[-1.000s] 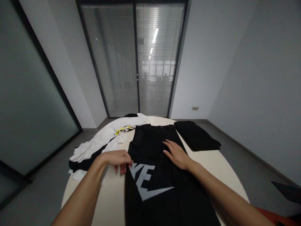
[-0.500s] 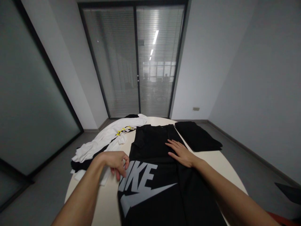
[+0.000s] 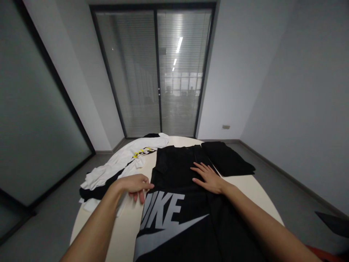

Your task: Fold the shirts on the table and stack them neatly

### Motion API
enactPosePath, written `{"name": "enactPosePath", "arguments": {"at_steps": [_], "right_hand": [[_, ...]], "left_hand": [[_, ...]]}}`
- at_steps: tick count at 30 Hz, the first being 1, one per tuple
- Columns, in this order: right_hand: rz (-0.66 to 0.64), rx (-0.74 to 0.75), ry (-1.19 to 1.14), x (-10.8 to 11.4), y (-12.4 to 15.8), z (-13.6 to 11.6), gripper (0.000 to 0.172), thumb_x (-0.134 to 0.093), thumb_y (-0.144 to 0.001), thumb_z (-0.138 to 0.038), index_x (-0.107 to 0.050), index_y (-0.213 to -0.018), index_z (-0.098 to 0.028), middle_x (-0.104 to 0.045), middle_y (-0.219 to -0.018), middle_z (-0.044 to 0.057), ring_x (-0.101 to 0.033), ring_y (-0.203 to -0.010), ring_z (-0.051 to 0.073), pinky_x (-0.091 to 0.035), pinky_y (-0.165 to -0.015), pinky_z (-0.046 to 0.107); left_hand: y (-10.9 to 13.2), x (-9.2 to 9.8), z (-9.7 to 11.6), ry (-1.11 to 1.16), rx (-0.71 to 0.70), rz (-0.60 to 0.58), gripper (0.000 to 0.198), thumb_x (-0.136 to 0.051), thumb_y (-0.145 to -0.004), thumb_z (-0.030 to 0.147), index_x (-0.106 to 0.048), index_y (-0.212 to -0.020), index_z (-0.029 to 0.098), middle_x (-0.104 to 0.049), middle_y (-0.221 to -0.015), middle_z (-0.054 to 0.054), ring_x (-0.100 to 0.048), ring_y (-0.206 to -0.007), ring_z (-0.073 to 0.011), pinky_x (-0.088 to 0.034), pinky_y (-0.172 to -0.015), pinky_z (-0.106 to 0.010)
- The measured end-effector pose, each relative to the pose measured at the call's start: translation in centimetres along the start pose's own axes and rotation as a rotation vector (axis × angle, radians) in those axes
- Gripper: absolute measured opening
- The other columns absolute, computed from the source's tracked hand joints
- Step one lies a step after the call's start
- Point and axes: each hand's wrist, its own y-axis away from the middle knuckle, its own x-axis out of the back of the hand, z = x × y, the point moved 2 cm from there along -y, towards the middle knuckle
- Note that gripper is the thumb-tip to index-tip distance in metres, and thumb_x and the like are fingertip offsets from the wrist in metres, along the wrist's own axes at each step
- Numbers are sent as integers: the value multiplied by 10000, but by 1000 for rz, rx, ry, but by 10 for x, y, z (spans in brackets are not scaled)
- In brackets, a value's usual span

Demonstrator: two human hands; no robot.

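Note:
A black T-shirt point(image 3: 177, 171) with a large grey-white Nike print lies lengthwise on the table, its sides folded in and its neck end away from me. My left hand point(image 3: 137, 185) is at the shirt's left edge, just above the print, with thumb and forefinger pinched on the cloth there. The other fingers curl beneath. My right hand point(image 3: 208, 178) rests flat on the right side of the shirt, fingers spread and holding nothing. The shirt's near end runs out of the view at the bottom.
Loose white and black clothes point(image 3: 117, 163), one with a yellow pattern, are heaped on the left of the round cream table point(image 3: 120, 233). A folded stack of black clothing point(image 3: 229, 160) sits at the right. Beyond stand glass doors point(image 3: 158, 72) with blinds.
My left hand has moved slightly up along the shirt's edge, its thumb and forefinger now closed on the cloth. The lower print lies flatter and spreads further. My right hand stays on the shirt.

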Motion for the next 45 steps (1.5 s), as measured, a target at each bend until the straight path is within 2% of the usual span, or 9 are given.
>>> {"name": "enactPosePath", "arguments": {"at_steps": [5, 7, 13, 20, 27, 31, 34, 38, 45], "right_hand": [[-6, 81, 46, -5, 0, -14, 709, -402, -917, -715, -373, -1526, -353, -231, -1647, 37, -122, -1521, 344, -54, -1200, 625], [1, 94, 53, -4, 0, -16, 709, -440, -903, -711, -406, -1510, -346, -296, -1624, 49, -160, -1513, 349, -49, -1197, 629], [63, 146, 59, 11, -4, -50, 660, -527, -886, -652, -548, -1409, -251, -451, -1529, 121, -274, -1473, 356, -32, -1202, 611], [-114, 605, -120, -4, 17, -137, 820, -664, -814, -576, -362, -1535, -328, -283, -1626, 81, -209, -1501, 343, -45, -1200, 607], [-238, 737, -201, -15, 35, -162, 846, -759, -749, -503, -414, -1504, -338, -260, -1634, 68, -161, -1509, 365, -68, -1199, 596], [-244, 707, -277, -15, 27, -165, 817, -750, -764, -513, -423, -1491, -336, -394, -1576, 63, -290, -1475, 324, -164, -1200, 535], [-159, 650, -286, -11, 14, -161, 608, -683, -838, -508, -549, -1383, -277, -554, -1443, 75, -491, -1337, 272, -329, -1131, 424], [63, 354, -237, -4, -13, -140, 337, -576, -931, -403, -653, -1202, -219, -708, -1127, 83, -632, -1064, 246, -454, -948, 377], [302, -139, -602, -7, -83, -84, 256, -566, -944, -321, -635, -1143, -176, -709, -987, 64, -659, -873, 176, -502, -808, 292]], "left_hand": [[-25, 6, -3, -123, -4, 611, 572, -489, -852, 681, -590, -1099, 174, -752, -832, -81, -687, -678, -231, -424, -594, -285], [-34, 1, 0, -183, -71, 734, 603, -584, -829, 613, -544, -1254, 189, -743, -907, -67, -700, -816, -244, -428, -658, -279], [-55, -11, 3, -164, -88, 851, 417, -556, -865, 243, -563, -1279, 197, -731, -955, -47, -688, -891, -207, -436, -721, -260], [-67, -14, 10, -160, -57, 1003, 426, -526, -927, 438, -608, -1245, 168, -683, -1219, -142, -653, -1094, -276, -460, -862, -330], [-78, -8, 1, -138, -57, 999, 244, -562, -924, 265, -664, -1123, 167, -731, -1124, -117, -674, -1063, -248, -464, -854, -304], [-77, -9, 3, -87, -90, 1016, 279, -575, -928, 339, -637, -1137, 165, -735, -1078, -116, -690, -1009, -250, -483, -806, -306], [-77, -12, 10, -64, -146, 1044, 265, -577, -930, 300, -622, -1150, 159, -720, -1090, -116, -679, -1014, -235, -488, -840, -306], [-76, -15, 20, -54, -235, 1075, 242, -594, -895, 158, -615, -1136, 177, -682, -1141, -85, -640, -1072, -193, -466, -933, -280], [-62, -29, 44, -28, -401, 1049, 241, -617, -847, 103, -624, -1066, 202, -686, -1080, -54, -643, -1033, -205, -478, -906, -298]]}}
